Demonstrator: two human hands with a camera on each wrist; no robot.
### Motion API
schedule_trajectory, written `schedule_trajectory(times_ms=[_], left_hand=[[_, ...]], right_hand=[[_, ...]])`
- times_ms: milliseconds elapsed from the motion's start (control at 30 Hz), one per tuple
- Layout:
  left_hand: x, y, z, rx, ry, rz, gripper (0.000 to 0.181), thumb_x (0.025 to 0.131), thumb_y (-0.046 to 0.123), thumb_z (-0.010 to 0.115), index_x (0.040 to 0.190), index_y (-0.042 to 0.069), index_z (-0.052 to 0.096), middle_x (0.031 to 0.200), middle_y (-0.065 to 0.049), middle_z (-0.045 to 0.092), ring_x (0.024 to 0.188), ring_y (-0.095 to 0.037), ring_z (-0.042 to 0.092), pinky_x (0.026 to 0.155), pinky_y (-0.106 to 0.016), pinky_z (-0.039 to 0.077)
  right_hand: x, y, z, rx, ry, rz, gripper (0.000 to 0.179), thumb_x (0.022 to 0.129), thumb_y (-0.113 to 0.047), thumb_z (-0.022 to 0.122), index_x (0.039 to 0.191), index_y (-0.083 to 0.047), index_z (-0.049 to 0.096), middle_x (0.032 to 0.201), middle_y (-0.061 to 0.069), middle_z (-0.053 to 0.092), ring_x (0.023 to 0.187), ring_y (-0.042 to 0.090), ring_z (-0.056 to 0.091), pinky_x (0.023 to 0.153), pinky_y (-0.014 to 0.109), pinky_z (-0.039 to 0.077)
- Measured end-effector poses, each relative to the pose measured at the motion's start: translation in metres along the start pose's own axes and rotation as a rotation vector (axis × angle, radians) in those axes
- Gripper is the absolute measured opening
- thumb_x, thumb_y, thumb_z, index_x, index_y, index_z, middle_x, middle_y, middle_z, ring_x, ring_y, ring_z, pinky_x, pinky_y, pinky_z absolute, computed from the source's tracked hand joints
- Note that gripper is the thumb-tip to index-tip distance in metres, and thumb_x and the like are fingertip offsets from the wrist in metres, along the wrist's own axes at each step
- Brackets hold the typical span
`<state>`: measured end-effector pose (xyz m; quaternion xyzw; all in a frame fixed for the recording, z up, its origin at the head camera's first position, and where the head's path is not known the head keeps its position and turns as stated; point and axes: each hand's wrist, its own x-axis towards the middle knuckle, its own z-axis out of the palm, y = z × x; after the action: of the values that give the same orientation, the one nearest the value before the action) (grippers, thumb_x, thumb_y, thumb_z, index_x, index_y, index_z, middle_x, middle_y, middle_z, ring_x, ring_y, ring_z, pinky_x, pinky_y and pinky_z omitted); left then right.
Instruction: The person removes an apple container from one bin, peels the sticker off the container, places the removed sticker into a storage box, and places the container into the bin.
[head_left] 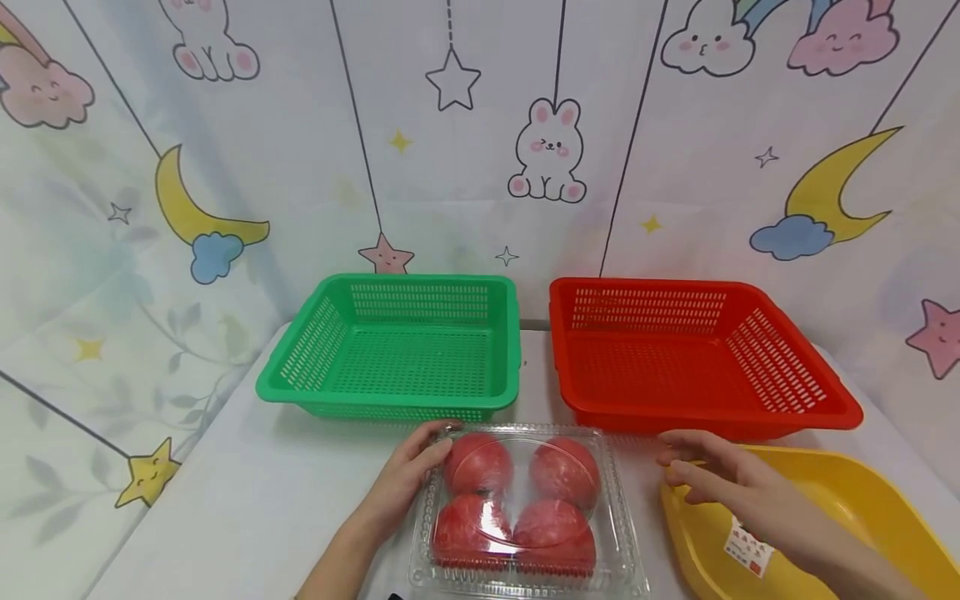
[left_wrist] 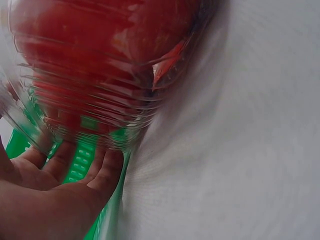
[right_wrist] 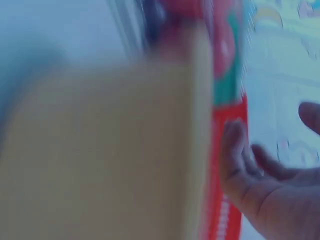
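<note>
A clear plastic clamshell box [head_left: 525, 550] with several round red fruits [head_left: 564, 472] in it lies on the table in the head view, its lid down. My left hand [head_left: 405, 477] grips its far left corner. In the left wrist view the fingers [left_wrist: 107, 172] bend against the box's ribbed side, partly seen through the plastic. My right hand [head_left: 738, 487] hovers over the left rim of a yellow tray [head_left: 840, 483], fingers loosely bent and holding nothing. A small white label with red print [head_left: 747, 547] shows in the tray, partly behind the right forearm.
A green basket [head_left: 420, 358] stands behind the box to the left. To its right is a red basket [head_left: 660, 367], close behind the yellow tray. A patterned cloth [head_left: 480, 208] hangs behind the white table [head_left: 247, 500].
</note>
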<state>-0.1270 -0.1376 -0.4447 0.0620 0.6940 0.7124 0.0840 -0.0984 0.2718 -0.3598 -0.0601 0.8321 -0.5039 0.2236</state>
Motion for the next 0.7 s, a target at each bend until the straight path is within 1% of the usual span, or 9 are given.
schedule_trajectory(times_ms=[100,167,233,300,400,467,533,600,700], left_hand=[[0.000,0.000,0.000,-0.011,-0.004,-0.007,0.043,0.102,0.024,0.055,0.140,0.004,0.054,0.142,-0.013,0.052,0.142,-0.034,0.033,0.115,-0.063,0.019],[-0.001,0.000,0.000,-0.015,-0.008,-0.014,0.043,0.102,0.025,0.055,0.140,0.004,0.054,0.142,-0.013,0.052,0.143,-0.034,0.032,0.116,-0.063,0.018],[-0.001,0.001,0.000,-0.019,-0.008,-0.017,0.044,0.102,0.025,0.055,0.140,0.004,0.053,0.143,-0.013,0.051,0.143,-0.034,0.031,0.116,-0.063,0.017],[-0.002,0.001,0.000,-0.019,-0.003,-0.018,0.043,0.102,0.025,0.055,0.140,0.005,0.054,0.143,-0.013,0.051,0.143,-0.034,0.031,0.116,-0.063,0.017],[-0.002,0.000,0.000,-0.023,0.003,-0.015,0.043,0.102,0.025,0.055,0.139,0.005,0.054,0.142,-0.013,0.051,0.143,-0.034,0.032,0.116,-0.062,0.018],[-0.002,0.000,0.000,-0.025,0.003,-0.014,0.043,0.102,0.025,0.055,0.139,0.005,0.054,0.142,-0.013,0.052,0.143,-0.034,0.032,0.116,-0.062,0.018],[-0.002,0.000,0.000,-0.026,0.001,-0.016,0.043,0.102,0.025,0.055,0.140,0.005,0.054,0.142,-0.013,0.052,0.143,-0.034,0.032,0.116,-0.062,0.017],[-0.002,0.000,0.000,-0.024,0.001,-0.020,0.043,0.102,0.025,0.055,0.140,0.005,0.054,0.143,-0.013,0.052,0.143,-0.035,0.031,0.116,-0.063,0.017],[-0.002,0.000,-0.001,-0.015,-0.008,-0.021,0.044,0.102,0.027,0.055,0.141,0.006,0.053,0.144,-0.012,0.050,0.144,-0.035,0.030,0.115,-0.064,0.016]], right_hand=[[0.002,-0.004,0.025,0.053,0.023,0.064,0.068,0.101,-0.037,0.060,0.154,-0.007,0.032,0.148,0.016,0.047,0.118,0.029,0.059,0.095,0.047,0.053],[0.003,-0.007,0.038,0.070,0.038,0.119,0.071,0.099,-0.043,0.062,0.156,-0.012,0.031,0.148,0.011,0.047,0.121,0.026,0.055,0.098,0.052,0.050],[0.005,-0.008,0.047,0.085,0.038,0.112,0.072,0.100,-0.042,0.061,0.156,-0.011,0.030,0.149,0.012,0.046,0.124,0.027,0.053,0.100,0.055,0.048],[0.007,-0.010,0.054,0.105,0.041,0.090,0.071,0.100,-0.040,0.060,0.156,-0.008,0.028,0.149,0.014,0.044,0.124,0.028,0.053,0.102,0.056,0.046],[0.011,-0.010,0.063,0.151,0.069,0.022,0.069,0.102,-0.032,0.059,0.154,-0.001,0.027,0.147,0.020,0.043,0.123,0.029,0.054,0.102,0.044,0.049],[0.013,-0.008,0.070,0.195,0.111,0.012,0.068,0.102,-0.029,0.060,0.153,0.001,0.028,0.145,0.020,0.045,0.123,0.030,0.054,0.098,0.035,0.051],[0.016,-0.006,0.077,0.225,0.153,-0.005,0.066,0.101,-0.024,0.061,0.152,0.004,0.030,0.142,0.022,0.048,0.124,0.031,0.053,0.094,0.029,0.050],[0.018,-0.003,0.084,0.246,0.184,0.005,0.064,0.100,-0.023,0.062,0.151,0.004,0.032,0.140,0.021,0.051,0.123,0.032,0.052,0.094,0.030,0.049],[0.021,0.000,0.092,0.285,0.193,0.043,0.064,0.100,-0.025,0.062,0.151,0.000,0.034,0.138,0.021,0.053,0.120,0.031,0.054,0.096,0.040,0.050]])
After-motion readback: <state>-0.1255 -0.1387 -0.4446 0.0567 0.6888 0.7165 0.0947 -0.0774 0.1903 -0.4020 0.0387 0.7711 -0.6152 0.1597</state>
